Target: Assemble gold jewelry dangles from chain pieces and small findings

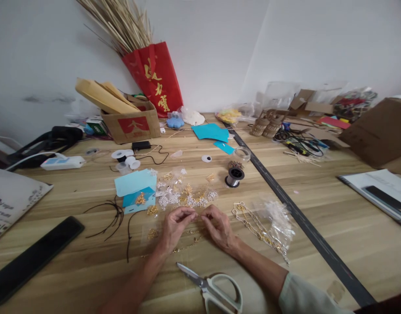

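Note:
My left hand [178, 224] and my right hand [219, 226] meet fingertip to fingertip over the middle of the table. Both are closed in a pinch. Whatever lies between the fingertips is too small to make out. Just below them a gold-coloured chain [186, 247] rests on the wood. Beyond the fingers lie small silver and gold jewellery findings [194, 198] in loose piles. Off to the right of my right hand are gold and silver chains [259, 229] beside clear plastic bags [278, 222]. Scissors with pale handles [208, 285] lie open nearest me.
Blue card sheets [135, 183] and black cords [106, 216] lie left. A wire spool [235, 178] stands past my right hand. A dark strip [272, 174] crosses the table. Along the wall are a cardboard box [131, 124], a red bag [161, 78] and tools [298, 146].

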`<state>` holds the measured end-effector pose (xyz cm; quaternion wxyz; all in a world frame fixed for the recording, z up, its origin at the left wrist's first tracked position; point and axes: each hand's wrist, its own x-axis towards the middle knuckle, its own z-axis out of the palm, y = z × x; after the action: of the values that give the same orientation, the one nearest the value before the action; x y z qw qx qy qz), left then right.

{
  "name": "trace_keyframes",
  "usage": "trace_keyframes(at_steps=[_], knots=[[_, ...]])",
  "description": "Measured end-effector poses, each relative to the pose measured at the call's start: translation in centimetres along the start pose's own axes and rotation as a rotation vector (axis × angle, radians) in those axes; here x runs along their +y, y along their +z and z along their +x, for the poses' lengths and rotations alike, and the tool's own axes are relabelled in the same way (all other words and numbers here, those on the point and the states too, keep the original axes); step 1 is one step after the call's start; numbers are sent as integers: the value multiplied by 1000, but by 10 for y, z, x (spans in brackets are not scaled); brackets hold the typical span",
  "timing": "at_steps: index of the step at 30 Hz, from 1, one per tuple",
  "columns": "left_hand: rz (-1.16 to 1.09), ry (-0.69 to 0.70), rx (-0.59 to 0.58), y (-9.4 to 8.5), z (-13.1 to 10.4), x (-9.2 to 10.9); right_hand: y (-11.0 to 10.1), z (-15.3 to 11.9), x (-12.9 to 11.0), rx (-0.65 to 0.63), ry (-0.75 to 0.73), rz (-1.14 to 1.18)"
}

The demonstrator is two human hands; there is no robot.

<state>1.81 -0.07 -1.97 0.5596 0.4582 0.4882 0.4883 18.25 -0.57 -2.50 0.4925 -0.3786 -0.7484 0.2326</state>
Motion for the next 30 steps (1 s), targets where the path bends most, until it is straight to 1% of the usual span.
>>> trace_keyframes(at_steps=[7,12,14,18,22,30], knots=[[16,-12,6,1,-1,2,-1,1,0,-3,-12,6],[77,78,-17,-1,-1,3,-1,2,-1,8,-34,10],[74,89,-25,-1,-1,3,-1,2,0,9,-29,7],[21,31,-23,-2,0,2,-1,1,-1,-4,-14,-7],[-4,0,-6,-2,1,2,-2,2,-1,-3,-23,-13],[-66,-78,-34,-2,3,1,-2,1,2,-1,-38,8]])
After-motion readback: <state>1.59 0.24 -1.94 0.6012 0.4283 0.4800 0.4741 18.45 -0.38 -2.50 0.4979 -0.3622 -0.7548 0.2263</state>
